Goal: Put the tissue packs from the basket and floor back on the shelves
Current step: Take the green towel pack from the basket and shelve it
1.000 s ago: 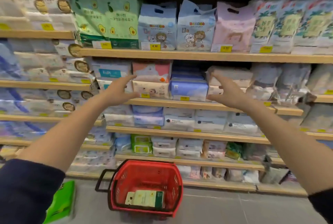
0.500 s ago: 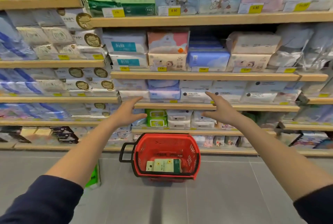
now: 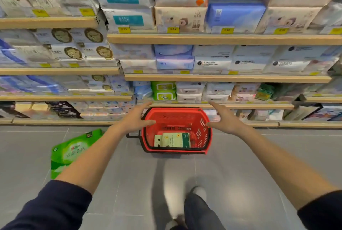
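Observation:
A red basket [image 3: 202,133] stands on the grey floor in front of the lowest shelves. Inside it lies one cream and green tissue pack [image 3: 173,140]. A larger green tissue pack [image 3: 71,151] lies on the floor to the left, partly hidden by my left forearm. My left hand [image 3: 137,118] hovers at the basket's left rim, fingers spread, holding nothing. My right hand [image 3: 224,119] hovers at the right rim, also spread and empty. Wooden shelves [image 3: 222,39] above are filled with tissue packs.
Shelving runs across the whole width, with a left bay [image 3: 55,71] set slightly forward. The basket's black handle [image 3: 132,135] sticks out to the left. My leg and shoe [image 3: 198,205] are on the floor below the basket. Grey tiles lie to the right.
The view has tilted down and both hands have dropped from the middle shelves to either side of the basket. The green pack on the floor is now in fuller view.

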The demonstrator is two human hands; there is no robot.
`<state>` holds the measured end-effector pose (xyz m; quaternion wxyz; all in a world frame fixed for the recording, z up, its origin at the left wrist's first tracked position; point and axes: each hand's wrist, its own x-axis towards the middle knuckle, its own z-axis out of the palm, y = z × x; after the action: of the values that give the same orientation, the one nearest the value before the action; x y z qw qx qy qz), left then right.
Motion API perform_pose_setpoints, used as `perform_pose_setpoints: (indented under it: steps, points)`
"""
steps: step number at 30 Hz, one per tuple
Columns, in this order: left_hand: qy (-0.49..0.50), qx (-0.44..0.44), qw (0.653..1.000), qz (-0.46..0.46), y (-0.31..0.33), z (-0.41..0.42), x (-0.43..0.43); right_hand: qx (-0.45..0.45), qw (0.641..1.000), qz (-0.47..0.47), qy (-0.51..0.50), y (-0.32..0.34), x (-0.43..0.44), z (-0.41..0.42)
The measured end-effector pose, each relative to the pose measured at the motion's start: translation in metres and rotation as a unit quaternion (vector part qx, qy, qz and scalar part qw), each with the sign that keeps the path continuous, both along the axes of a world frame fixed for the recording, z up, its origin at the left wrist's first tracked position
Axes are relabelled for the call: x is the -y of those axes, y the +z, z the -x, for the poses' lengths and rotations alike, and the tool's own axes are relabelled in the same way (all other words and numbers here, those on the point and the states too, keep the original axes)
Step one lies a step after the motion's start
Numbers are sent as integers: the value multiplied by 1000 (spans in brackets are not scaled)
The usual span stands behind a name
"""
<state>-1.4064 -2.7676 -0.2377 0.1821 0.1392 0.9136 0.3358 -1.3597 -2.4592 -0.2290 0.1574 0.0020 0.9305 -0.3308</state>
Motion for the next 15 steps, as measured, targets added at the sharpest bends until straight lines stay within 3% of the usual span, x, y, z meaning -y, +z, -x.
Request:
perform_pose_setpoints:
  steps: [15]
  points:
    - [124, 148, 979, -60, -202, 58, -32, 132, 975, -56, 169, -184, 16, 145]
